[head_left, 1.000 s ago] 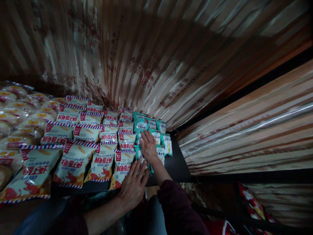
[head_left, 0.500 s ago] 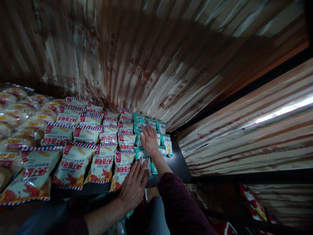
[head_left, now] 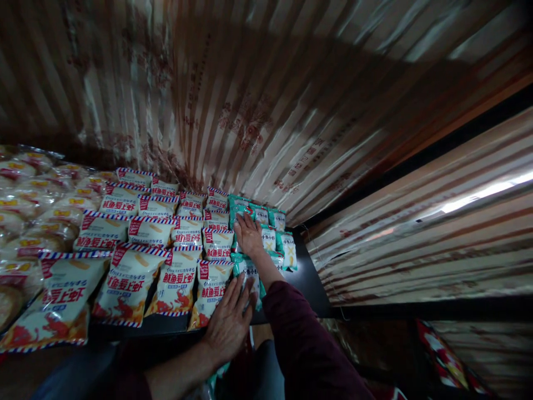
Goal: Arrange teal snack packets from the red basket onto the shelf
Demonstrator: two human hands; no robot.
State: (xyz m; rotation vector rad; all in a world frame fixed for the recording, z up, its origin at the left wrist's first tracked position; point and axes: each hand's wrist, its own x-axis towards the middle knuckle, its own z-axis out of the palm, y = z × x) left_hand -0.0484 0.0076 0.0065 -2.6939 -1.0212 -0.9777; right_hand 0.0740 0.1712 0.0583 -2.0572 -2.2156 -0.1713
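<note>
The right hand (head_left: pixel 249 235) lies flat, fingers spread and gripping nothing, on the teal snack packets (head_left: pixel 266 236) at the right end of the dark shelf (head_left: pixel 306 278), apparently to level them, while the open left hand (head_left: pixel 228 325) steadies the near packet (head_left: pixel 249 273).

A dark shelf (head_left: pixel 306 280) carries rows of snack bags lying flat and overlapping. White bags with red-and-blue striped edges (head_left: pixel 125 280) fill the middle, small teal packets (head_left: pixel 287 250) sit at the right end just beside them, and pale bags with yellow labels (head_left: pixel 25 222) lie at the left
</note>
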